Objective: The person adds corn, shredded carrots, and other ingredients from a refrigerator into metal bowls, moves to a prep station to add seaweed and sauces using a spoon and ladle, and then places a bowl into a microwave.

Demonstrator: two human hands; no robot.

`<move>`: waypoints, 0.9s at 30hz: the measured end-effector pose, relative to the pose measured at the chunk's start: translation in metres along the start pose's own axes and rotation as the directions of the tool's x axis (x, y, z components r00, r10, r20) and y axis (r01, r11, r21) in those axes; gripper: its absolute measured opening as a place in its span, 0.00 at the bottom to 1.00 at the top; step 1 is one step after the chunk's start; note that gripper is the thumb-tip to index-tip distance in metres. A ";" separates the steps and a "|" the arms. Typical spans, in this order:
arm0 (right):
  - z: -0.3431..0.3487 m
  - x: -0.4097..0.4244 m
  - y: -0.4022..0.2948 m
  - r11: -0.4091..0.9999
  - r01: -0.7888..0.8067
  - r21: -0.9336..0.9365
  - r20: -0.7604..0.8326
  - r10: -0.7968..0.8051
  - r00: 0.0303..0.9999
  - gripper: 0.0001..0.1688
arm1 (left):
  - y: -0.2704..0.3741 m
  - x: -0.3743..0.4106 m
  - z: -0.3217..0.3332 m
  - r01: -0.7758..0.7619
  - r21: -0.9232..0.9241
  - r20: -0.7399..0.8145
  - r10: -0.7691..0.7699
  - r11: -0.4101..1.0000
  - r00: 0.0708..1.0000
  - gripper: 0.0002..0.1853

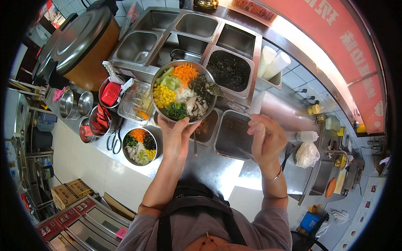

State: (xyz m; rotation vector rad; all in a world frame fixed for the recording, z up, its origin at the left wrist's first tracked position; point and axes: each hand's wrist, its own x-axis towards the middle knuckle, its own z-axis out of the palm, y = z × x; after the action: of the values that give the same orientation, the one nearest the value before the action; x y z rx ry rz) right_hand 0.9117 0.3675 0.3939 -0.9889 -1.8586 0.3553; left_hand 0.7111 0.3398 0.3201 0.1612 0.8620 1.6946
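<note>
My left hand (176, 135) grips the near rim of a steel bowl (153, 94), raised over the steel pans. In the bowl lie shredded carrot (185, 74), corn (164, 95), chopped greens (176, 110), sliced mushrooms (197, 106), pale green slices (170, 82), white rice or noodles and dark seaweed flakes. My right hand (265, 138) holds a metal spoon (214, 89) by its long handle; its head is at the bowl's right edge, beside the flakes. A pan of dark seaweed flakes (228, 69) stands just beyond. On the counter, a second filled bowl (139, 146) sits left of my left forearm.
Black-handled scissors (115, 141), bowls with red packets (100, 120) and a clear container (135, 102) are at the left. Large lidded cookers (84, 44) stand behind them. A pan of dark liquid (234, 135) is below my right hand; a plastic bag (307, 155) lies farther right.
</note>
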 end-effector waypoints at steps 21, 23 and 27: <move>0.034 0.017 0.194 0.902 -0.424 -0.079 -0.016 0.424 0.905 0.20 | 0.042 -0.072 -0.069 0.272 0.095 -0.027 -0.271 0.957 0.962 0.42; 0.034 0.018 0.170 0.887 -0.452 -0.095 -0.039 0.451 0.892 0.24 | 0.043 -0.091 -0.087 0.300 0.091 -0.110 -0.289 0.950 0.951 0.43; 0.024 -0.001 0.142 0.934 -0.345 -0.096 -0.183 0.324 0.928 0.27 | 0.040 -0.122 -0.122 0.359 0.069 -0.178 -0.342 0.931 0.923 0.43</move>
State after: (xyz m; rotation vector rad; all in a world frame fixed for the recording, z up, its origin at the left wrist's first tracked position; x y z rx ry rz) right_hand 0.9592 0.4602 0.2948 -1.3882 -1.5762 0.3490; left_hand 0.6541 0.1731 0.2968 -0.0645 1.0326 1.3406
